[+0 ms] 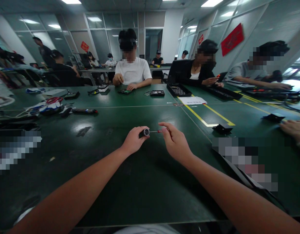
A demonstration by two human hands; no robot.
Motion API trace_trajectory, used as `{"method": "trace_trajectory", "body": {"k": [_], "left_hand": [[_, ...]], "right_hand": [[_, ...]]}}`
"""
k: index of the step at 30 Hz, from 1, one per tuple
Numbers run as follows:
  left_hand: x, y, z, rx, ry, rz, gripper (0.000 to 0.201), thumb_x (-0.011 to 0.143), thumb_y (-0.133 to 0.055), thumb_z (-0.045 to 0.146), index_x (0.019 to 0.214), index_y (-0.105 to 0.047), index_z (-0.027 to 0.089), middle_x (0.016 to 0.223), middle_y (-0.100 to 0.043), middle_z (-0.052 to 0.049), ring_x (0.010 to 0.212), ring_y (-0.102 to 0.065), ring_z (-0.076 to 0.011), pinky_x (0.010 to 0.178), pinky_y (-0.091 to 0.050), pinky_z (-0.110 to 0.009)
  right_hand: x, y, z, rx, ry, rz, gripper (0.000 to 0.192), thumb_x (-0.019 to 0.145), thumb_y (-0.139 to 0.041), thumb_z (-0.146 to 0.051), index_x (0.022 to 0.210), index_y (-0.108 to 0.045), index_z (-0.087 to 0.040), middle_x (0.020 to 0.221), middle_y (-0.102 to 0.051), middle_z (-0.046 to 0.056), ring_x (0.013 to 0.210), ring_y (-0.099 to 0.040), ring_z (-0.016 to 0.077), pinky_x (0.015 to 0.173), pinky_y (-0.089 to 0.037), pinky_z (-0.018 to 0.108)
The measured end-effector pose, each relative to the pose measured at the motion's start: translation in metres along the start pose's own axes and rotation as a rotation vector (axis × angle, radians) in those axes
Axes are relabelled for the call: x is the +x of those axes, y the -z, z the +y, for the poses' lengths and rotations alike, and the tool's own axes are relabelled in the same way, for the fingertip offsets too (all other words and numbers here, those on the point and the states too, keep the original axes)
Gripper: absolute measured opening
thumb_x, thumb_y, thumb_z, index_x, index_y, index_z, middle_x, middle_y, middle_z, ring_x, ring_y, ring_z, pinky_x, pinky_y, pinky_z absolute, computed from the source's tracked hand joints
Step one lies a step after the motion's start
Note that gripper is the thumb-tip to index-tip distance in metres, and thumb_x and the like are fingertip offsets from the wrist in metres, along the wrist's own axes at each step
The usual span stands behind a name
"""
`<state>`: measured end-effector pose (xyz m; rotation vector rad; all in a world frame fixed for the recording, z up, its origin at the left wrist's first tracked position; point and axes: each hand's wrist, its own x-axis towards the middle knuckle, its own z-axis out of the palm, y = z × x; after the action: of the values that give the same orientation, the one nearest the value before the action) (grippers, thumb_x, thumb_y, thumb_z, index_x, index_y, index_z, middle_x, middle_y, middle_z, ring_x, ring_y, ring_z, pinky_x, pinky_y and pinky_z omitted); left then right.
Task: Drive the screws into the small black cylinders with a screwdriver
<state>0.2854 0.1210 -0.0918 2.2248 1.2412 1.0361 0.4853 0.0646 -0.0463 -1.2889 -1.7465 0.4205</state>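
**Both hands on a small screwdriver-like tool, held above the green table**

Small dark cylinder with a silvery round end (pixel 145 132), pinched in the left hand (pixel 134 140) just above the green table (pixel 140 182), centre of view, arms stretched forward. Left fingers wrapped closed around the cylinder, silver end facing the camera and the other hand. A thin metal shaft (pixel 153 131) runs out of that end toward the right hand (pixel 175 143), ending in a small reddish piece (pixel 160 131) gripped between the right thumb and fingertips. So both hands are closed, one on each end; the two parts line up on one axis, probably so the thin piece seats straight into the cylinder. Whether it is going in or coming out, cannot tell.

Further out: black clip-like part (pixel 222 129) on the table to the right, near the yellow floor-style tape lines (pixel 201 118). Another person's hand (pixel 294 130) rests at the right edge. Left side has a clutter of tools with red-handled scissors (pixel 54 100) and a dark pen-shaped tool (pixel 84 111). Across the table, a person in a white T-shirt (pixel 133 72) works on a small board; a black parts tray (pixel 178 90) and a white sheet (pixel 195 100) sit to that person's side. More seated workers at the right.
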Motion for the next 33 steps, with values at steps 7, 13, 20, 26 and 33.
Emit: {"method": "trace_trajectory", "body": {"k": [7, 13, 20, 26, 33], "left_hand": [[-0.0009, 0.0028, 0.0044, -0.010, 0.020, -0.025, 0.030, 0.088, -0.070, 0.020, 0.117, -0.066, 0.025, 0.113, -0.070, -0.004, 0.107, -0.062, -0.0240, 0.097, -0.048, -0.042], [-0.0017, 0.0023, 0.0024, 0.030, -0.008, -0.061, 0.029, 0.088, -0.071, 0.023, 0.117, -0.067, 0.026, 0.110, -0.069, -0.003, 0.103, -0.061, -0.0236, 0.094, -0.048, -0.040], [-0.0016, 0.0011, -0.0005, 0.016, -0.020, -0.040, 0.031, 0.087, -0.072, 0.021, 0.117, -0.067, 0.025, 0.110, -0.069, -0.003, 0.104, -0.061, -0.0230, 0.093, -0.047, -0.039], [-0.0024, 0.0025, 0.0025, 0.023, -0.025, -0.058, 0.031, 0.088, -0.071, 0.023, 0.118, -0.066, 0.026, 0.109, -0.069, -0.003, 0.104, -0.060, -0.0236, 0.093, -0.047, -0.040], [-0.0019, 0.0038, 0.0047, 0.030, -0.015, -0.060, 0.031, 0.088, -0.070, 0.022, 0.118, -0.067, 0.026, 0.108, -0.070, -0.003, 0.103, -0.060, -0.0238, 0.093, -0.047, -0.041]], "right_hand": [[0.0011, 0.0016, 0.0021, -0.013, -0.036, 0.000, 0.034, 0.100, -0.042, -0.039, 0.113, -0.069, -0.023, 0.078, -0.070, 0.003, 0.069, -0.064, 0.0205, 0.063, -0.043, 0.032], [0.0029, 0.0007, 0.0036, -0.053, -0.033, 0.025, 0.037, 0.100, -0.042, -0.040, 0.121, -0.066, -0.022, 0.077, -0.071, 0.004, 0.062, -0.062, 0.0206, 0.061, -0.043, 0.034], [0.0016, 0.0016, 0.0043, -0.006, 0.042, -0.016, 0.036, 0.096, -0.043, -0.028, 0.129, -0.056, -0.019, 0.081, -0.067, 0.004, 0.069, -0.062, 0.0202, 0.067, -0.045, 0.034], [0.0034, 0.0036, 0.0027, -0.057, -0.041, 0.033, 0.040, 0.102, -0.038, -0.043, 0.123, -0.065, -0.021, 0.081, -0.071, 0.006, 0.072, -0.065, 0.0228, 0.065, -0.044, 0.036], [0.0009, 0.0017, 0.0015, -0.049, 0.019, -0.022, 0.038, 0.098, -0.043, -0.032, 0.133, -0.056, -0.022, 0.076, -0.067, 0.002, 0.061, -0.059, 0.0195, 0.062, -0.043, 0.034]]}}
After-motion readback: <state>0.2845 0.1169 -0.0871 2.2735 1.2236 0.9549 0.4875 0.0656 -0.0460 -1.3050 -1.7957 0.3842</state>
